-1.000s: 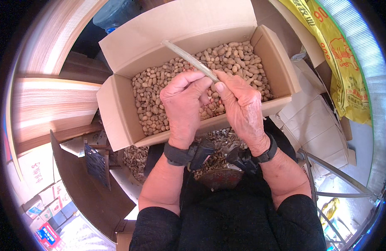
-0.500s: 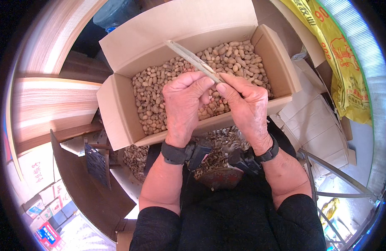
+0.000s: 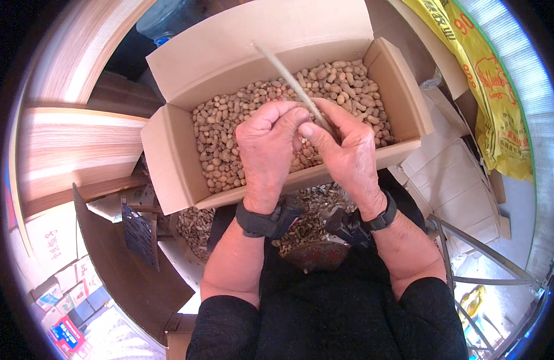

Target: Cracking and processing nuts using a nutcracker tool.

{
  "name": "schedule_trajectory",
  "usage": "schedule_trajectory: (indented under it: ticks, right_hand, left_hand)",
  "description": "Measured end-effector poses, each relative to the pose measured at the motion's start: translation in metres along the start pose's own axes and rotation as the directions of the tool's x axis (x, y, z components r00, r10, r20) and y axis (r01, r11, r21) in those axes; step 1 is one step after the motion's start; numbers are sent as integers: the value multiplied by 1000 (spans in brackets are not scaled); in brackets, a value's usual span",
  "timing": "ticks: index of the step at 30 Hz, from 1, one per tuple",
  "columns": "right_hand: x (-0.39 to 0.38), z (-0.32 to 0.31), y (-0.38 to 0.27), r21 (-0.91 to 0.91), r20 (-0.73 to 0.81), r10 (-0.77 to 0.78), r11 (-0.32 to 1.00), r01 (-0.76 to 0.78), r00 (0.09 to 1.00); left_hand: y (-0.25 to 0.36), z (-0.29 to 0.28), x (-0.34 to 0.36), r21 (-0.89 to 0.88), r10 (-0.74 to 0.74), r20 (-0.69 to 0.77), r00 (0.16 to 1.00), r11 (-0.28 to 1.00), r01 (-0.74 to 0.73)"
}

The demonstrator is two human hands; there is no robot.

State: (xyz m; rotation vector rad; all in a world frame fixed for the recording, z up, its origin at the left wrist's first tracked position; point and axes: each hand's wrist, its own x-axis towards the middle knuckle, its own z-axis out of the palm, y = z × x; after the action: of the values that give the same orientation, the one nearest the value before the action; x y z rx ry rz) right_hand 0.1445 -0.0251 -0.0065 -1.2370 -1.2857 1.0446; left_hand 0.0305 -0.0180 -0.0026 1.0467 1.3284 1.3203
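My right hand [image 3: 349, 156] is closed around the lower part of a pale, slender wooden stick [image 3: 287, 77], which slants up and to the left over the peanuts. Close beside it, my left hand [image 3: 266, 150] is pinched, its thumb and forefinger meeting the right thumb by the stick. Whatever sits between the left fingertips is hidden. Beneath both hands lies a heap of unshelled peanuts [image 3: 223, 117] in an open cardboard box [image 3: 400, 90]. A few reddish shelled kernels show near the fingers.
Broken shells [image 3: 316, 201] lie below the box's near edge, between my forearms. Pale wood-grain boards [image 3: 78, 144] stand at the left, with a dark curved cardboard flap [image 3: 118, 258] nearer. A yellow printed sack [image 3: 499, 108] and a metal frame [image 3: 487, 249] are at the right.
The stick has swung to a steeper angle and looks narrower, its far tip further up. My right hand has shifted slightly left and turned; the left stays close beside it.
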Motion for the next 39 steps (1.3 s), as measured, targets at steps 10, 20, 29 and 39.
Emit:
schedule_trajectory:
  ticks: [10, 20, 29, 39]
  right_hand:
    - [7, -9, 8, -90, -19, -202, 976, 199, 979]
    - [6, -8, -1, 211, 3, 180, 961, -177, 984]
    - [5, -10, -6, 209, 32, 193, 958, -195, 981]
    - [2, -10, -7, 373, 56, 279, 885, -279, 959]
  left_hand:
    - [-15, -7, 6, 294, 307, 133, 942, 896, -334]
    - [-1, -2, 0, 49, 43, 108, 993, 998, -49]
    - [-3, -1, -1, -42, -116, 140, 983, 992, 123]
    - [-14, 2, -2, -353, -207, 198, 958, 897, 267]
